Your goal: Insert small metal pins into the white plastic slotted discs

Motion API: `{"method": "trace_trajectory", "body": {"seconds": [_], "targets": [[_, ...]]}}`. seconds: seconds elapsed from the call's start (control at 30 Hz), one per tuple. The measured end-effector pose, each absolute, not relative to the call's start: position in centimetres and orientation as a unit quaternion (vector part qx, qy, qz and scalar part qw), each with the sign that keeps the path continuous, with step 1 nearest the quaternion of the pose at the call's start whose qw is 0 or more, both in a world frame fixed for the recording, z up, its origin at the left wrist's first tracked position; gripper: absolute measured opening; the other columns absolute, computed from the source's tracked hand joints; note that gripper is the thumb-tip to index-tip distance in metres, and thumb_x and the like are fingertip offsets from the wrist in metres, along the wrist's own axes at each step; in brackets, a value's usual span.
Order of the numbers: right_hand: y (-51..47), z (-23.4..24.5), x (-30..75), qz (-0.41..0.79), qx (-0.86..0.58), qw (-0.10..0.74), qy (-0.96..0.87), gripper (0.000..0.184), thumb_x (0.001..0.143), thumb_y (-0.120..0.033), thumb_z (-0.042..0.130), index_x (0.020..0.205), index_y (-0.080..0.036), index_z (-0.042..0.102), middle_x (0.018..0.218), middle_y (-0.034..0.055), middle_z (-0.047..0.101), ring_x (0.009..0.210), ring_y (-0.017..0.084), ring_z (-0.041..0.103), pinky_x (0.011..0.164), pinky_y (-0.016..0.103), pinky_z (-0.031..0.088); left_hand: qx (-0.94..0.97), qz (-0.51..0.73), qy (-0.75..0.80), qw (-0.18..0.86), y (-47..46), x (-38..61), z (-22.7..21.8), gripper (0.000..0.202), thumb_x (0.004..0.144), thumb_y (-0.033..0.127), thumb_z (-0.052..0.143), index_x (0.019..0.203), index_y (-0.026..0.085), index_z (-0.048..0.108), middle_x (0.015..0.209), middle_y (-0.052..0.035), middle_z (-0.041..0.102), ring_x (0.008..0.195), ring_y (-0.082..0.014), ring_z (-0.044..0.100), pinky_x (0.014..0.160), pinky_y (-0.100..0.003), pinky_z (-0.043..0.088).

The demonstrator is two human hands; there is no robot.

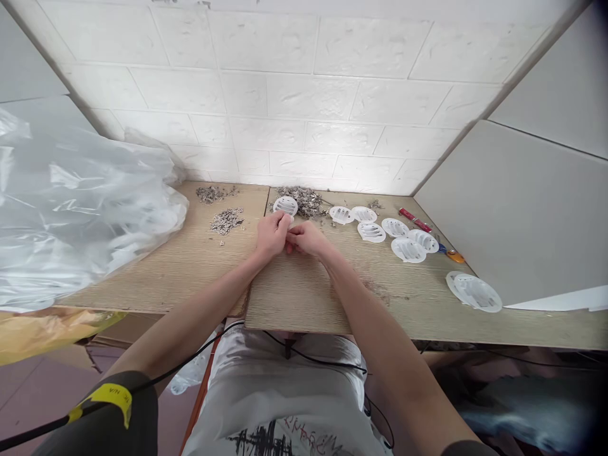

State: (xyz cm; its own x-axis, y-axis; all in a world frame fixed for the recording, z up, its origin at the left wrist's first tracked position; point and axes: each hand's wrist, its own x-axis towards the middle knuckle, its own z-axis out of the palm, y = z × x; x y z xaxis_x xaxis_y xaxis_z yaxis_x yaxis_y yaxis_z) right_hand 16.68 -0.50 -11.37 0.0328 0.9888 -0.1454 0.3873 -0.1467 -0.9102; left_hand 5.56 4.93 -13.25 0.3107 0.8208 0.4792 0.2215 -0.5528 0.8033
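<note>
My left hand (272,233) and my right hand (306,239) meet over the middle of the wooden table (304,297), fingers curled and pinched together on something too small to name. A white round plastic part (285,206) lies just beyond my left fingers, touching or nearly touching them. Right behind it sits a heap of small metal pieces (304,200).
Several white round plastic parts (401,237) lie to the right, two more stacked (475,292) near the right edge. Smaller metal heaps (227,220) lie left of centre. A big clear plastic bag (76,209) fills the left. A red tool (415,220) lies by the grey partition (522,209).
</note>
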Motion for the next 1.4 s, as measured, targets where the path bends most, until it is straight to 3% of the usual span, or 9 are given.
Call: {"method": "trace_trajectory", "body": {"seconds": [0.27, 0.4, 0.5, 0.7, 0.83, 0.97, 1.13, 1.4], "targets": [[-0.3, -11.3, 17.6, 0.456, -0.595, 0.35, -0.561, 0.024, 0.088, -0.023, 0.054, 0.069, -0.012, 0.064, 0.059, 0.0014, 0.065, 0.039, 0.004, 0.032, 0.039, 0.02, 0.024, 0.72, 0.498, 0.352, 0.33, 5.8, 5.4, -13.7, 0.032, 0.09, 0.031, 0.038, 0.06, 0.021, 0.036, 0.056, 0.0013, 0.04, 0.056, -0.0136, 0.039, 0.054, -0.028, 0.028], [-0.7, -10.7, 18.2, 0.484, -0.599, 0.337, -0.542, 0.02, 0.088, -0.023, 0.056, 0.077, -0.012, 0.068, 0.063, 0.0019, 0.066, 0.042, 0.004, 0.034, 0.041, 0.019, 0.026, 0.692, 0.512, 0.345, 0.373, 5.8, 5.3, -13.6, 0.031, 0.093, 0.035, 0.039, 0.066, 0.02, 0.045, 0.062, 0.0001, 0.047, 0.06, -0.0137, 0.044, 0.056, -0.027, 0.034], [-1.0, -10.1, 18.1, 0.461, -0.621, 0.377, -0.51, 0.018, 0.088, -0.024, 0.057, 0.084, -0.012, 0.069, 0.068, 0.0034, 0.068, 0.045, 0.004, 0.037, 0.043, 0.019, 0.028, 0.629, 0.518, 0.352, 0.46, 5.8, 5.5, -13.2, 0.028, 0.094, 0.034, 0.037, 0.075, 0.019, 0.05, 0.07, -0.0017, 0.053, 0.065, -0.0134, 0.048, 0.06, -0.026, 0.039], [-0.9, -9.6, 17.2, 0.446, -0.625, 0.468, -0.437, 0.018, 0.085, -0.022, 0.061, 0.072, -0.011, 0.065, 0.072, 0.0056, 0.069, 0.043, 0.003, 0.036, 0.039, 0.018, 0.026, 0.536, 0.506, 0.355, 0.575, 5.8, 6.0, -12.2, 0.031, 0.095, 0.026, 0.023, 0.077, 0.017, 0.046, 0.07, -0.0032, 0.053, 0.063, -0.0125, 0.046, 0.061, -0.026, 0.041], [-0.6, -9.8, 17.7, 0.522, -0.552, 0.553, -0.341, 0.013, 0.082, -0.02, 0.066, 0.072, -0.012, 0.061, 0.065, 0.0013, 0.062, 0.042, 0.001, 0.034, 0.034, 0.016, 0.016, 0.467, 0.486, 0.257, 0.693, 5.4, 5.8, -11.4, 0.03, 0.093, 0.032, 0.032, 0.088, 0.015, 0.056, 0.086, -0.0067, 0.064, 0.077, -0.0151, 0.057, 0.068, -0.026, 0.046], [-0.2, -9.8, 18.8, 0.578, -0.448, 0.631, -0.259, 0.018, 0.081, -0.015, 0.065, 0.067, -0.013, 0.053, 0.056, -0.0045, 0.048, 0.041, 0.001, 0.032, 0.033, 0.013, 0.014, 0.443, 0.462, 0.218, 0.737, 5.3, 5.5, -11.3, 0.016, 0.082, 0.028, 0.057, 0.093, 0.016, 0.058, 0.102, -0.0068, 0.066, 0.09, -0.0164, 0.062, 0.08, -0.029, 0.052], [-0.2, -9.6, 19.1, 0.585, -0.444, 0.634, -0.241, 0.025, 0.081, -0.015, 0.066, 0.063, -0.015, 0.048, 0.052, -0.0068, 0.041, 0.039, 0.0, 0.027, 0.031, 0.012, 0.013, 0.434, 0.459, 0.212, 0.745, 5.2, 5.5, -11.6, 0.028, 0.073, 0.031, 0.072, 0.089, 0.018, 0.053, 0.102, -0.0056, 0.067, 0.094, -0.0196, 0.066, 0.09, -0.04, 0.054], [-0.4, -9.4, 18.9, 0.564, -0.48, 0.626, -0.245, 0.026, 0.087, -0.015, 0.06, 0.063, -0.013, 0.05, 0.048, -0.0087, 0.035, 0.037, -0.001, 0.024, 0.032, 0.011, 0.013, 0.443, 0.457, 0.224, 0.738, 5.0, 5.5, -11.7, 0.035, 0.073, 0.038, 0.075, 0.088, 0.018, 0.05, 0.103, -0.0066, 0.067, 0.09, -0.0187, 0.068, 0.09, -0.043, 0.056]]}}
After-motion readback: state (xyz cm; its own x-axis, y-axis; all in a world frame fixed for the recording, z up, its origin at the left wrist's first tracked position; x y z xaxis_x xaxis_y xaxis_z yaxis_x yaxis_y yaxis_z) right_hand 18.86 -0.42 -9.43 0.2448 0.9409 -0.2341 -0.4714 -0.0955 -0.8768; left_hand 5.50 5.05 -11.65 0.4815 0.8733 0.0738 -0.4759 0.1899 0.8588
